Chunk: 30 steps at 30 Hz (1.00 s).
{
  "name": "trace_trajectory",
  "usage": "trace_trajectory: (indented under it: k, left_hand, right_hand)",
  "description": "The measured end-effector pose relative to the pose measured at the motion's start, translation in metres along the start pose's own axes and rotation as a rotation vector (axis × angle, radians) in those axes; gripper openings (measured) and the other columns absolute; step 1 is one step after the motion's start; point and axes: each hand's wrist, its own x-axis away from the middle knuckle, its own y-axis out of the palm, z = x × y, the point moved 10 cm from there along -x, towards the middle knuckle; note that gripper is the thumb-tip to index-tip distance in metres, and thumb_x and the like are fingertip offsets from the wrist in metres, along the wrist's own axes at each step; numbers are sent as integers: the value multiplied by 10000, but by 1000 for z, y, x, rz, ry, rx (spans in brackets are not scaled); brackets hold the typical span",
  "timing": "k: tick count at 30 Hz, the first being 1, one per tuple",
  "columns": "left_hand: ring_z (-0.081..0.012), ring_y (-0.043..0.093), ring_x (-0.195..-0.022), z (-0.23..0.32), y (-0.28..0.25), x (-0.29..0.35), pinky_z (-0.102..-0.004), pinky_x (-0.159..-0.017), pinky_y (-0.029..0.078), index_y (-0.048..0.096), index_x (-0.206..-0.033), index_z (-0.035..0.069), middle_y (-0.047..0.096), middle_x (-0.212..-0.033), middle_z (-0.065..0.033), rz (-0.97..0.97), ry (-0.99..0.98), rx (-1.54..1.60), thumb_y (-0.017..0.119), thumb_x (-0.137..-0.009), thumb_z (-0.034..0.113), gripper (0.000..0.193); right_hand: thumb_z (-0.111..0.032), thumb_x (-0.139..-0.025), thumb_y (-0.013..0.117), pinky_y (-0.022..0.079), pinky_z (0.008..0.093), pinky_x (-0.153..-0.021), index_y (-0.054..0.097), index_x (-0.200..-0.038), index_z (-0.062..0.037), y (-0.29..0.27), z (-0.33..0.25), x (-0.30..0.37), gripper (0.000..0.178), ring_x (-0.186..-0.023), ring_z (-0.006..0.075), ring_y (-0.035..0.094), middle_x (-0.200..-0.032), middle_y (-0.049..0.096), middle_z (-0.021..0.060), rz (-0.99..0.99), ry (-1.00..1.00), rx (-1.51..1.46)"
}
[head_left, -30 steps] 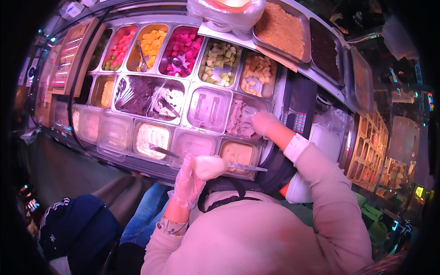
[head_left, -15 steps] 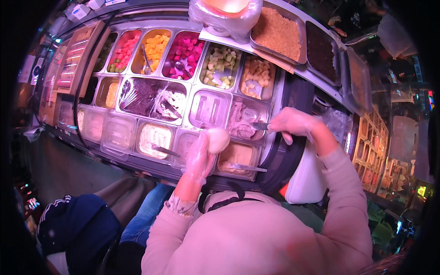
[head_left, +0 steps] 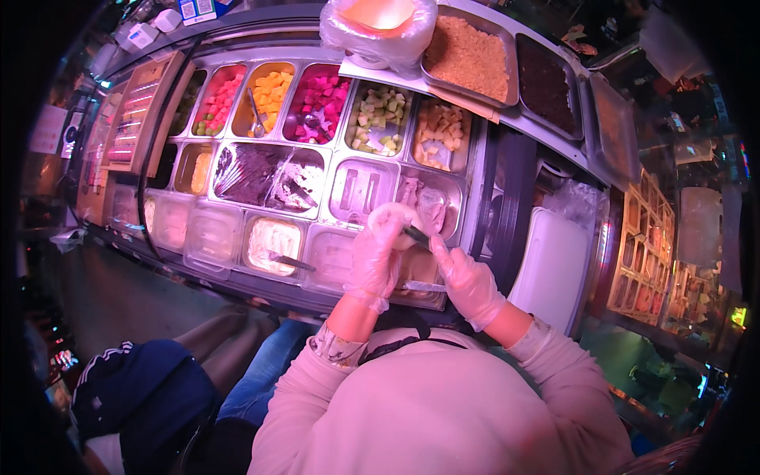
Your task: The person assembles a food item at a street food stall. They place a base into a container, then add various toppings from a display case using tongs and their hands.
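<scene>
Before you spreads the long refrigerated topping counter (head_left: 507,182), its steel rim curving away with the lens, and its wells are set in rows: along the far row sit a pan of mixed red and green fruit (head_left: 218,99), a pan of orange cubes (head_left: 265,95), a pan of bright pink cubes (head_left: 321,103), a pan of pale green cubes (head_left: 378,119) and a pan of yellowish cubes (head_left: 439,134). Behind those lie a tray of brown crumbs (head_left: 467,55) and a dark tray (head_left: 542,79), with a plastic-wrapped bowl (head_left: 378,28) just to their left. To your right a white cutting board (head_left: 550,265) leans beside the counter. In the near row a lidded tub of pale cream (head_left: 271,241) holds a utensil. Your left hand (head_left: 380,261), gloved, is curled around a small pale cup (head_left: 396,218), holding it over the near wells just in front of your chest. Your right hand (head_left: 467,281), also gloved, pinches a thin dark utensil (head_left: 417,236) whose tip reaches the cup's rim, so both hands meet close together.
</scene>
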Motion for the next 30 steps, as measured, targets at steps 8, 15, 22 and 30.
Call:
trace_trajectory:
  k: [8, 15, 22, 30]
  left_hand:
    - [-170, 694, -1052, 4, -50, 45, -300, -947, 573, 599, -1301, -12, 680, -1175, -89, 222, -58, -27, 754, -923, 47, 413]
    - [-168, 692, -1036, 21, -67, 87, -289, -920, 562, 645, -1258, -14, 697, -1126, -65, 200, -121, 84, 715, -956, 35, 313]
    - [-123, 674, -943, 25, -124, 114, -261, -854, 551, 689, -1175, -3, 703, -1062, -47, 410, 57, -56, 708, -1011, 88, 188]
    - [-152, 664, -1056, 32, -107, 147, -296, -922, 556, 638, -1238, -28, 674, -1170, -98, 453, 87, -90, 638, -1069, 184, 272]
  right_hand:
    - [-156, -1028, 640, 300, 224, -425, 667, -1320, 24, 14, 13, 16, 344, -495, 43, 444, -694, 638, 16, -541, 948, -1643]
    - [-176, -1008, 573, 603, 432, -672, 721, -1128, 19, 49, 94, -38, 273, -718, 324, 758, -835, 763, 177, -234, 175, -73]
    - [-151, -928, 603, 627, 475, -796, 773, -1002, -40, 146, 106, -61, 216, -920, 367, 772, -963, 777, 203, -480, 181, 245]
    - [-108, -915, 594, 634, 457, -703, 734, -944, -4, 132, 74, -56, 178, -795, 354, 779, -885, 773, 196, -369, 9, 259]
